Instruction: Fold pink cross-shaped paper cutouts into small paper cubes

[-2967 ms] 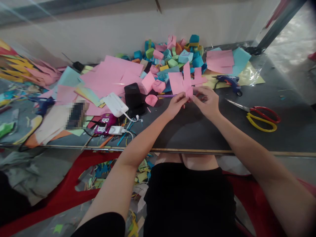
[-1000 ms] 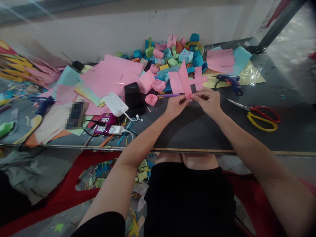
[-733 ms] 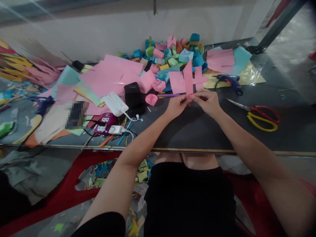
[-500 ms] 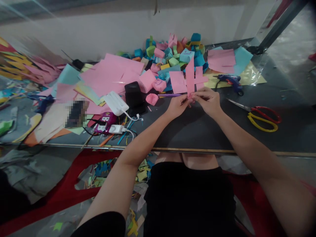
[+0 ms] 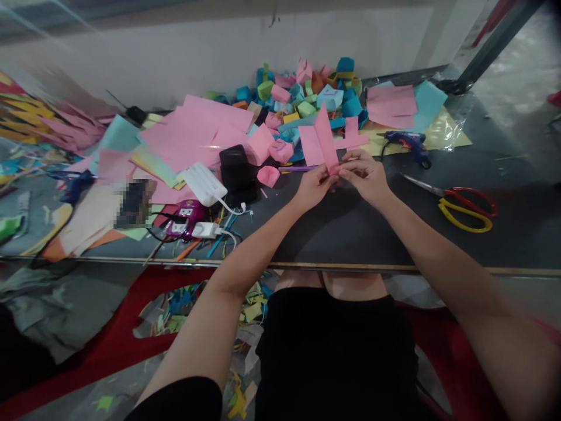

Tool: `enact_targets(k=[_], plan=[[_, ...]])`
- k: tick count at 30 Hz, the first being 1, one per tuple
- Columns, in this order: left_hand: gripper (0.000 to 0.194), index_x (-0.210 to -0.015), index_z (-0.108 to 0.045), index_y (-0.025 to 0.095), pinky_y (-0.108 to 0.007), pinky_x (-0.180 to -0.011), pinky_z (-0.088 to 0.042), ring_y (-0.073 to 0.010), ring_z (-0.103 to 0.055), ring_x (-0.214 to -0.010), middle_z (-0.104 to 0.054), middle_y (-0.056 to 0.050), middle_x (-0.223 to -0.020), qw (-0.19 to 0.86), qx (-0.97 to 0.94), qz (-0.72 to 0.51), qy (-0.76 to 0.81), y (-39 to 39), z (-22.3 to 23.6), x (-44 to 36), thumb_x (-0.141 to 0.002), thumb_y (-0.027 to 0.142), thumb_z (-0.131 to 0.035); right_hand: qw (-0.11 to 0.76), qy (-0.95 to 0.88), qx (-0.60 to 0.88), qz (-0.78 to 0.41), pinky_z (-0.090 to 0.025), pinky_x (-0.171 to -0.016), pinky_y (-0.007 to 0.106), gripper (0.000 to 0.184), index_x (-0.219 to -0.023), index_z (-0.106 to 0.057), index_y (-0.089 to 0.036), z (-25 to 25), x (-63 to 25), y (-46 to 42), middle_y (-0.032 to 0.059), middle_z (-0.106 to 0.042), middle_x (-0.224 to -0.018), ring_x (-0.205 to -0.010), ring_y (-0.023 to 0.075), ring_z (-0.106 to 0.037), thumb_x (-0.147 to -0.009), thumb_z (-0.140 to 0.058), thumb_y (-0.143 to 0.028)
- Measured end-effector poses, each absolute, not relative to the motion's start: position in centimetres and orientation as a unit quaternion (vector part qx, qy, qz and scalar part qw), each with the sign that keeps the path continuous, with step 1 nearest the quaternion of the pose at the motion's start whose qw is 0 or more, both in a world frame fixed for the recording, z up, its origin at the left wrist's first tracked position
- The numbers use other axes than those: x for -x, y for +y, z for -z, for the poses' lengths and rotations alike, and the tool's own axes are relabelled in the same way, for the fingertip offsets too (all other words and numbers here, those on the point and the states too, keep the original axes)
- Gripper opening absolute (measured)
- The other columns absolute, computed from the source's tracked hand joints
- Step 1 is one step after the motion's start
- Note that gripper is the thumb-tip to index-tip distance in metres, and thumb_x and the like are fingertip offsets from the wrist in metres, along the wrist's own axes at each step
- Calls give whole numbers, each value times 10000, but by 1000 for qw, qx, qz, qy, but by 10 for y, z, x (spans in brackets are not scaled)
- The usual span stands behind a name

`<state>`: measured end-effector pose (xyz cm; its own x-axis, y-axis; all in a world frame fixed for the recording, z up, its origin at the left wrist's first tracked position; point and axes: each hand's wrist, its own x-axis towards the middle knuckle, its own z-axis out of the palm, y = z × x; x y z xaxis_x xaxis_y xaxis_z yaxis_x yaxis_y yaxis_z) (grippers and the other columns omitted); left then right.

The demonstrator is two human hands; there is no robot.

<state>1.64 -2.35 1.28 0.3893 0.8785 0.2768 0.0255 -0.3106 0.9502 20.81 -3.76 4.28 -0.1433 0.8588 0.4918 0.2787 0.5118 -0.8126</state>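
Note:
Between my two hands a pink paper strip [image 5: 325, 137] stands upright, its lower end pinched by the fingers. My left hand [image 5: 314, 188] is closed on the strip's bottom left. From the other side, my right hand [image 5: 364, 176] grips the same lower end with thumb and forefinger. What the fingertips cover is hidden. Just behind lie a pink paper square [image 5: 309, 146] and a pink paper cross-shaped cutout [image 5: 352, 133]. A purple pen [image 5: 298, 169] lies left of the hands, beside a small folded pink paper piece [image 5: 268, 176].
Red-and-yellow-handled scissors [image 5: 467, 204] and a blue glue gun [image 5: 407, 143] lie to the right. Colourful paper boxes [image 5: 307, 93] are heaped at the back. Leftward are pink sheets [image 5: 197, 131], a black case [image 5: 236, 169], a white power bank [image 5: 204, 182] and a purple power strip [image 5: 188, 216].
The pink strip's top has tipped left, and it now shows a wider face. Both hands stay on its lower end, the right one slightly turned. The camera view has shifted slightly.

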Motion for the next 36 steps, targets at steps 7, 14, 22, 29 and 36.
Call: enact_targets(k=[7,14,22,29,36], plan=[[215,-1207,-669,137,-246,-709,-645,-170,-821,-877,-814,-81,-1051,514,-665,-423,339,-21,-14,-18,-1002,171,-722,498,-706,451,-224,-565,-686,358,165,-857,-876,-275,-41,-211,-36,59,-721,-1149,-909,202,-657,-833,-893,-438],[122,-1072,-649,125,-202,-671,-606,-109,-783,-761,-784,-36,-906,534,-659,-410,335,-25,-21,-18,-978,56,-684,467,-736,419,-254,-585,-780,406,93,-855,-856,-255,-42,-213,-34,73,-704,-1201,-1014,233,-671,-860,-853,-348],[286,-1165,-657,152,-269,-784,-643,-144,-780,-843,-804,-61,-1009,531,-658,-443,298,-19,-16,-16,-919,188,-798,455,-772,403,-188,-620,-952,511,176,-954,-873,-284,-43,-215,-36,87,-710,-1279,-1127,295,-686,-840,-892,-417],[437,-1249,-693,172,-386,-946,-645,-224,-773,-1019,-786,-87,-1141,618,-593,-440,270,-20,-21,-12,-859,321,-824,446,-778,410,-167,-615,-1033,534,150,-948,-870,-291,-42,-217,-35,65,-734,-1288,-1074,275,-697,-866,-879,-417],[204,-833,-615,174,-247,-766,-623,-90,-615,-697,-602,35,-749,594,-551,-461,361,-25,-33,-13,-1029,208,-657,406,-817,366,-184,-569,-1138,581,57,-886,-865,-309,-43,-216,-36,47,-686,-1392,-1197,285,-673,-902,-819,-279]])
